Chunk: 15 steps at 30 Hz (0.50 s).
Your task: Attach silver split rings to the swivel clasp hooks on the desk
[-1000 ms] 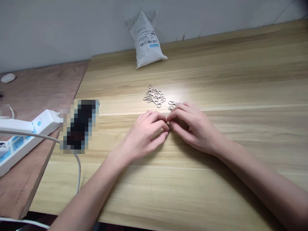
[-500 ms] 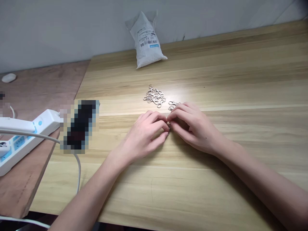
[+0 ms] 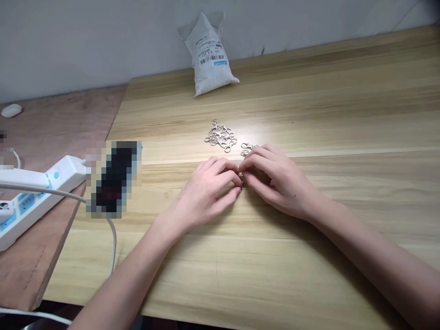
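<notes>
My left hand (image 3: 206,190) and my right hand (image 3: 277,181) rest on the light wooden table (image 3: 309,114), fingertips meeting in a pinch. Between them they grip a small silver metal clasp (image 3: 242,178), mostly hidden by the fingers. Just beyond my hands lies a pile of several silver lobster clasps (image 3: 221,136). A smaller cluster of clasps (image 3: 247,148) sits right at my right hand's fingertips.
A white plastic parcel bag (image 3: 208,57) with a barcode label leans against the wall at the back. At the left, on a darker brown table, lie a white power strip (image 3: 30,195) with its cable (image 3: 110,229), a blurred dark object (image 3: 115,178) and a small white item (image 3: 11,110).
</notes>
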Tool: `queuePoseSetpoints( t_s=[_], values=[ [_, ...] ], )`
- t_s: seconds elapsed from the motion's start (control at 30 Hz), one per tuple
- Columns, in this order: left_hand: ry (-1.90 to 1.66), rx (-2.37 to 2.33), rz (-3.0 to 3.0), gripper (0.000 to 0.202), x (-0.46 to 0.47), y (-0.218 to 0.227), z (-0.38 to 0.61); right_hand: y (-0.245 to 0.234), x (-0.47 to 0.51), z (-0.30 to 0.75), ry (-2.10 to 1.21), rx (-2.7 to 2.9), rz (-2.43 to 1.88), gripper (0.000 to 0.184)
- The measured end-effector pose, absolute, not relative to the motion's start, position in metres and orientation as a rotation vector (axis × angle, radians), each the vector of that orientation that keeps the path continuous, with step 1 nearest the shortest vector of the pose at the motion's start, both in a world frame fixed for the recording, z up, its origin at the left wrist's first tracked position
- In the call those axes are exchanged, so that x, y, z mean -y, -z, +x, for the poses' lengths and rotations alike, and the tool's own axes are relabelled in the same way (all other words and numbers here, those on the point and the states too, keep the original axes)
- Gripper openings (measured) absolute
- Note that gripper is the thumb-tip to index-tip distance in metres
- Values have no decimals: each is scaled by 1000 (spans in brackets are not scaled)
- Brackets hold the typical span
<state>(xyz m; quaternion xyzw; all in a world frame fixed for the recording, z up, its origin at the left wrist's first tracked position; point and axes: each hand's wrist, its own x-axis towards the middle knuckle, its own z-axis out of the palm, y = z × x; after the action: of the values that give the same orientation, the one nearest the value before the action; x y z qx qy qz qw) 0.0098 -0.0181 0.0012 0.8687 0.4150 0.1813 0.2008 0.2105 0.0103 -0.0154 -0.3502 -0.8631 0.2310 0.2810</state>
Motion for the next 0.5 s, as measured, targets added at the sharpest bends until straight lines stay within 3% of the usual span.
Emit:
queuePoseSetpoints(
  t_s=[0.5],
  values=[
    [-490,-1159,2435,8,19,-2,11,15,-10,210,-624,2299,-945,15]
  ],
)
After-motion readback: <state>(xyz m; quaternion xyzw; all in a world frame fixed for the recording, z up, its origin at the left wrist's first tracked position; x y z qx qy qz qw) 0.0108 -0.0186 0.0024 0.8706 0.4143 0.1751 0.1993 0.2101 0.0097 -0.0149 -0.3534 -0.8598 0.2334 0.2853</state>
